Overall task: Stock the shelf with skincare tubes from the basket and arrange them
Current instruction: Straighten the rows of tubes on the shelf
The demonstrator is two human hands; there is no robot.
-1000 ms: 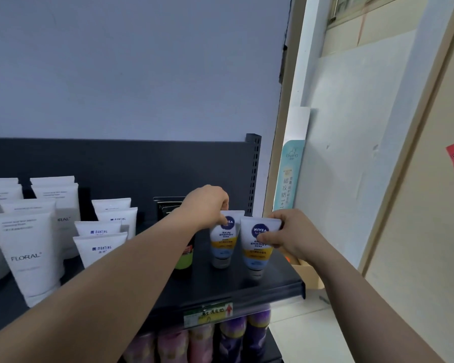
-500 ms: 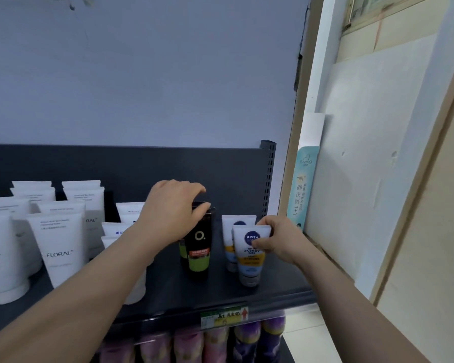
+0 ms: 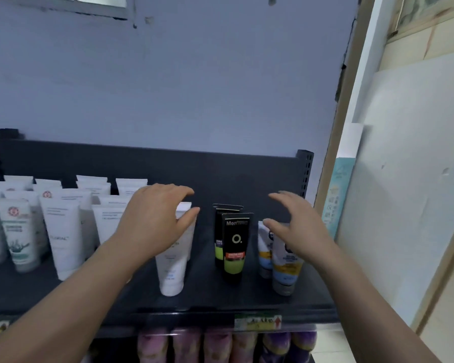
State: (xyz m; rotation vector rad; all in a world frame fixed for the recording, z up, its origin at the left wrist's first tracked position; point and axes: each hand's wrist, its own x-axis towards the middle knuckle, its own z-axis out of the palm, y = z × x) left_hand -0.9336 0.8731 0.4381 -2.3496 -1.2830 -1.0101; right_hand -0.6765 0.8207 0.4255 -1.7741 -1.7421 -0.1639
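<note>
A: Hands? Left hand [image 3: 157, 221] and right hand [image 3: 299, 226] both spread, holding nothing, above the shelf [image 3: 220, 299].

B: Tubes? Black tube [image 3: 235, 247] upright between them, long axis vertical; white tube [image 3: 173, 265] under the left, nearer. Basket unseen.

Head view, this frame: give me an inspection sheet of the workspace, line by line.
Surface: dark shelf, tubes standing upright.
Job's things: black tubes in the middle; blue-and-yellow tubes at right; white tubes in rows at left; basket not in view.
Clutter: nothing seen.
Grips: left hand open in front of a white tube; right hand open before the blue-and-yellow tubes; neither holds anything.
Cables: nothing seen.
Surroundings: wall behind, price tag on the edge, purple packs below.
</note>
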